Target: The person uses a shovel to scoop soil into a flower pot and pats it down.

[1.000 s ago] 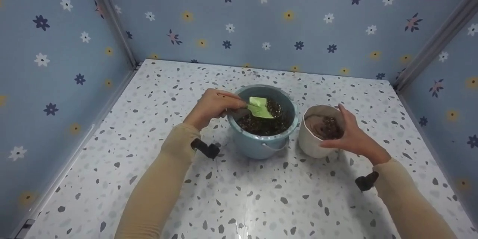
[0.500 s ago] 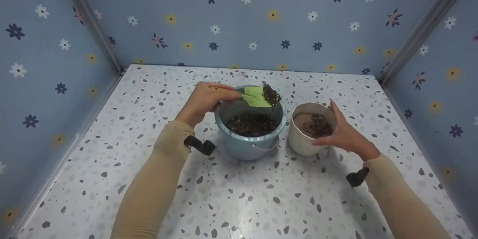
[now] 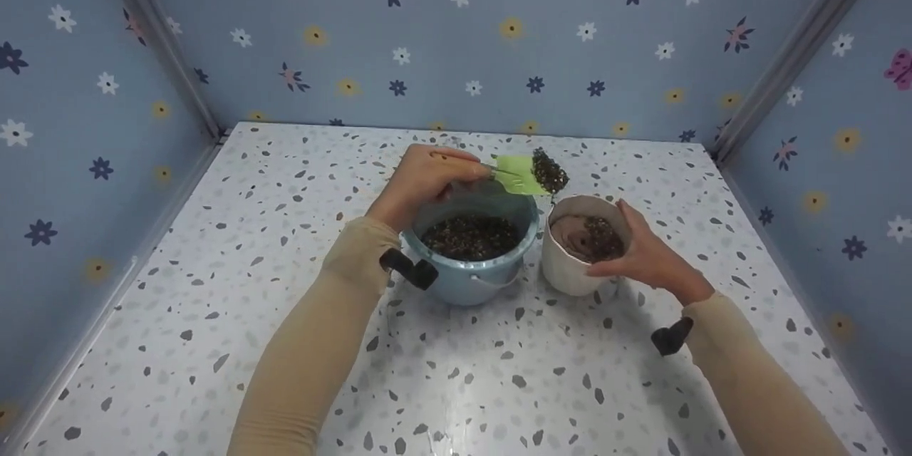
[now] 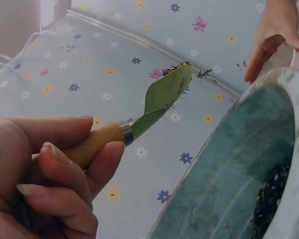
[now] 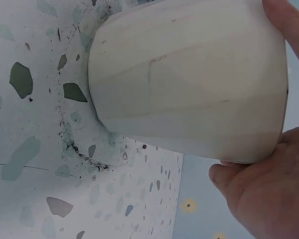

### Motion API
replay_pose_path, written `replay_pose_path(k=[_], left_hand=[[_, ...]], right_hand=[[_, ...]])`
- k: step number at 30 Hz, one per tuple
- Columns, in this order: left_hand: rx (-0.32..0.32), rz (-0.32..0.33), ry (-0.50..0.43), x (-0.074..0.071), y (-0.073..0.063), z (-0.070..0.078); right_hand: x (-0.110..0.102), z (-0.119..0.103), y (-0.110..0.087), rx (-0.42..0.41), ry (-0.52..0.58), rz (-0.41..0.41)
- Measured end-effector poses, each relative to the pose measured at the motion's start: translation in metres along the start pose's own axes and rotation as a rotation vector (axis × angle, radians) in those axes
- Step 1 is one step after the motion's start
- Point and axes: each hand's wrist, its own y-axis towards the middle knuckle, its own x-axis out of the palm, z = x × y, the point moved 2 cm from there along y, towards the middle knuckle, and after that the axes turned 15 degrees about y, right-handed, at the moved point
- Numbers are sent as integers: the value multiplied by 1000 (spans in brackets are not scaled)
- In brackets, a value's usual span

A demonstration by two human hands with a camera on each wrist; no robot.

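Observation:
My left hand [image 3: 431,182] grips the wooden handle [image 4: 102,144] of a small trowel with a green blade [image 3: 514,175]. Dark, speckled potting soil [image 3: 549,172] is heaped at the blade's tip, raised behind the space between bucket and pot. The light blue bucket [image 3: 467,288] below holds more soil. Beside it stands an off-white faceted flowerpot [image 3: 561,272], brown inside with some soil at the bottom right. With thumb and fingers spread around its right side near the rim, my right hand [image 3: 652,256] holds the pot on the table.
A white speckled table [image 3: 499,370] carries both containers, bucket on the left, pot on the right. Blue patterned panels [image 3: 442,35] enclose its back and sides. Fine soil crumbs [image 5: 89,159] lie on the table near the pot's base.
The trowel has risen out of the bucket with soil on it and moved right toward the pot. My right hand keeps its hold on the pot. The head view has shifted slightly.

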Motion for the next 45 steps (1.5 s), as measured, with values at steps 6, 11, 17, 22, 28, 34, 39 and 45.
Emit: replay_pose_path(k=[6,11,17,22,28,34,39,45], left_hand=[[-37,-28,-110,18,6,3],[-23,-29,-74,27,11,5],[-11,-27,6,35,14,4],[-13,-38,23,47,18,1],[-11,-68,64,62,22,1],[-20,-93,137,74,26,3],[-5,-106,179,79,28,6],[14,-122,229,86,29,11]], right_hand=[[0,2,0,7,-15,-16],[0,-1,3,35,-58,-15],[1,-4,5,45,-62,-21],[2,-2,5,44,-45,-20],[2,-2,3,73,-41,-29],[0,-3,2,89,-44,-37],[-1,-4,1,97,-35,-35],[-3,-2,1,100,-36,-23]])
